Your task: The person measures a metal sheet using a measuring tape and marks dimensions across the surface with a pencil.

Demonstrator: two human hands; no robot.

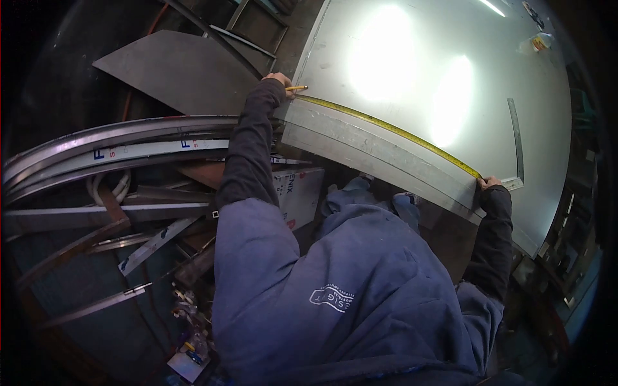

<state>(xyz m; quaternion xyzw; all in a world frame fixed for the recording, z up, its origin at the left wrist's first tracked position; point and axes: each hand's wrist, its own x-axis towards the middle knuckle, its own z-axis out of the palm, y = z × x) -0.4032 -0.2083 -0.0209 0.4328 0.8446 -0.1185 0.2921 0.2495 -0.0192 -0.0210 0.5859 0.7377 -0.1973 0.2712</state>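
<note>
A yellow tape measure blade [393, 128] stretches across a shiny metal sheet [412, 96], close to its near edge. At the blade's left end is my left hand [280, 81], its fingers closed, with a yellow pencil [297, 88] sticking out to the right. My right hand [490, 183] is closed on the blade's right end. Just right of that hand lies a metal square [517, 145], its long arm pointing away from me. Whether the left hand also grips the blade is hard to tell.
Long metal profiles [116, 135] and offcuts fill the left side. A dark flat plate [180, 71] lies at the upper left. A yellow-labelled item [539, 43] rests on the sheet's far right. Small tools [192, 350] sit at the lower left.
</note>
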